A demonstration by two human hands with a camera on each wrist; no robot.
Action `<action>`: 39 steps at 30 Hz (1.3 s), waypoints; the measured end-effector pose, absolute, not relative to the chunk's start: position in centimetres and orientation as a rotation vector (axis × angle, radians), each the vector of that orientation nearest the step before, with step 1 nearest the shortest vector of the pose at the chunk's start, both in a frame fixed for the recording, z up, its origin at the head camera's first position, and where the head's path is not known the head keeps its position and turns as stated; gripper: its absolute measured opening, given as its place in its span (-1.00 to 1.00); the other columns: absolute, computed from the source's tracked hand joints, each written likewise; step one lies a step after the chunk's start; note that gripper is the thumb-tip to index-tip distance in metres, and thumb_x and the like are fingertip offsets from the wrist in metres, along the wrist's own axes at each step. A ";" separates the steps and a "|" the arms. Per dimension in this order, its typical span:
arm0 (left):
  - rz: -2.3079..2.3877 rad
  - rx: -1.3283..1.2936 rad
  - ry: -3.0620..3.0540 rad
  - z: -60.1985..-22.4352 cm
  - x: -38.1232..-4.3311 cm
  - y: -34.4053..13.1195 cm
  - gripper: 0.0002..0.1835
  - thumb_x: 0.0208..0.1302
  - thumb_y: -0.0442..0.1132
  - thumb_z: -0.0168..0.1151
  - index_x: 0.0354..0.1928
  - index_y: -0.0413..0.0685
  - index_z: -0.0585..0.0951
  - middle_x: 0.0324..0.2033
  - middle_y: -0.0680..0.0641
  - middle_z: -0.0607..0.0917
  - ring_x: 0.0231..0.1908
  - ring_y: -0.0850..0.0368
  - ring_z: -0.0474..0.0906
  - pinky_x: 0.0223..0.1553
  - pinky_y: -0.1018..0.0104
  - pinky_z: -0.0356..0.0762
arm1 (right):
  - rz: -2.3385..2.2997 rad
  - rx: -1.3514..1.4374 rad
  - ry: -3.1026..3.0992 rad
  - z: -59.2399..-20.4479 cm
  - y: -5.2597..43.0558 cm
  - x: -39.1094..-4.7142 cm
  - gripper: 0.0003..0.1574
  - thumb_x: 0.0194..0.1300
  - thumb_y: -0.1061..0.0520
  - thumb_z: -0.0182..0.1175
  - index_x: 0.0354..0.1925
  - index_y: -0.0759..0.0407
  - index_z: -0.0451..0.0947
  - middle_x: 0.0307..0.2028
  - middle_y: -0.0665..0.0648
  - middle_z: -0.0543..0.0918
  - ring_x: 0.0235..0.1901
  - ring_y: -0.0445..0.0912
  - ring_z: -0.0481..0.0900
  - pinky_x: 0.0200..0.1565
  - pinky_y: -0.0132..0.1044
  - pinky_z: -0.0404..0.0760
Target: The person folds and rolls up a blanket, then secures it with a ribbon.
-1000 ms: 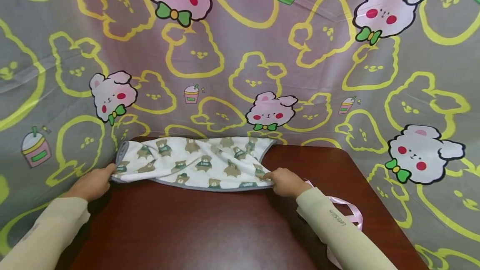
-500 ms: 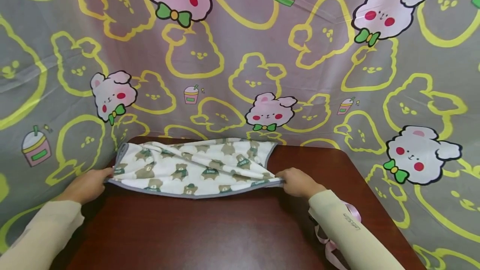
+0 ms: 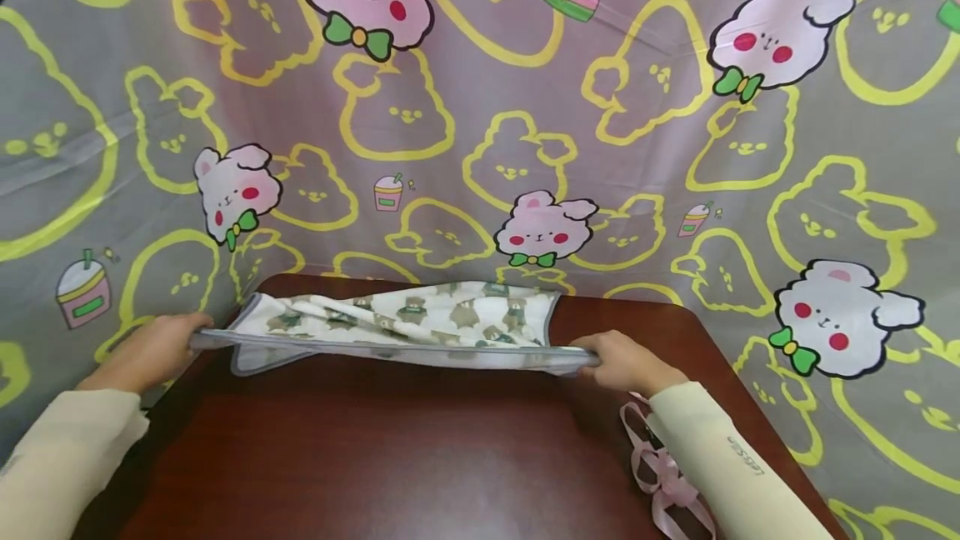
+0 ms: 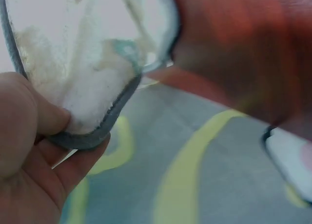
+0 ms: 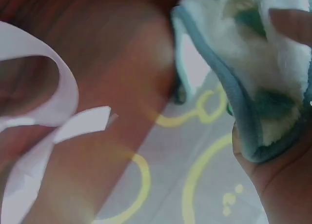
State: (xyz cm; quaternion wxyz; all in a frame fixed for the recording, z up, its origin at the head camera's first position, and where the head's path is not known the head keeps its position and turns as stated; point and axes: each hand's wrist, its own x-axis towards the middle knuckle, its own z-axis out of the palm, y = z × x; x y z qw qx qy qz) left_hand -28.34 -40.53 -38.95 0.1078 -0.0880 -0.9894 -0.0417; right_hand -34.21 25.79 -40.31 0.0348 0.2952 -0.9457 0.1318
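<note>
A white towel (image 3: 465,312) with brown bears and a grey border lies toward the back of the table, its near edge stretched straight and raised between both hands. My left hand (image 3: 153,350) pinches the near left corner; in the left wrist view the thumb presses on the towel corner (image 4: 92,102) with fingers beneath it. At the other end my right hand (image 3: 626,361) grips the near right corner. The right wrist view has the towel's grey-edged corner (image 5: 253,121) in that hand, its fingers partly hidden by the cloth. Folds run across the towel's left half.
A pink ribbon (image 3: 663,473) lies looped on the dark red-brown table (image 3: 390,457), beside the right forearm. A grey curtain (image 3: 450,82) printed with yellow outlines and white rabbits surrounds the table at the back and sides.
Both hands have moved apart and lifted the towel's near edge, which went from a sagging curve to a taut line. The right forearm shifted right, so more of the pink ribbon shows.
</note>
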 end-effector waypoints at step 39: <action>0.050 -0.145 -2.729 -24.6 -29.1 -38.0 -0.73 -0.03 -0.49 0.04 -0.20 -0.32 0.51 -0.36 -0.38 0.55 -0.46 -0.20 0.47 -0.46 -0.10 0.33 | 0.234 0.948 -2.958 -23.4 29.0 -31.9 -0.84 0.13 0.04 0.22 -0.56 -0.05 0.54 -0.67 -0.15 0.41 -0.67 -0.26 0.29 -0.55 -0.33 0.32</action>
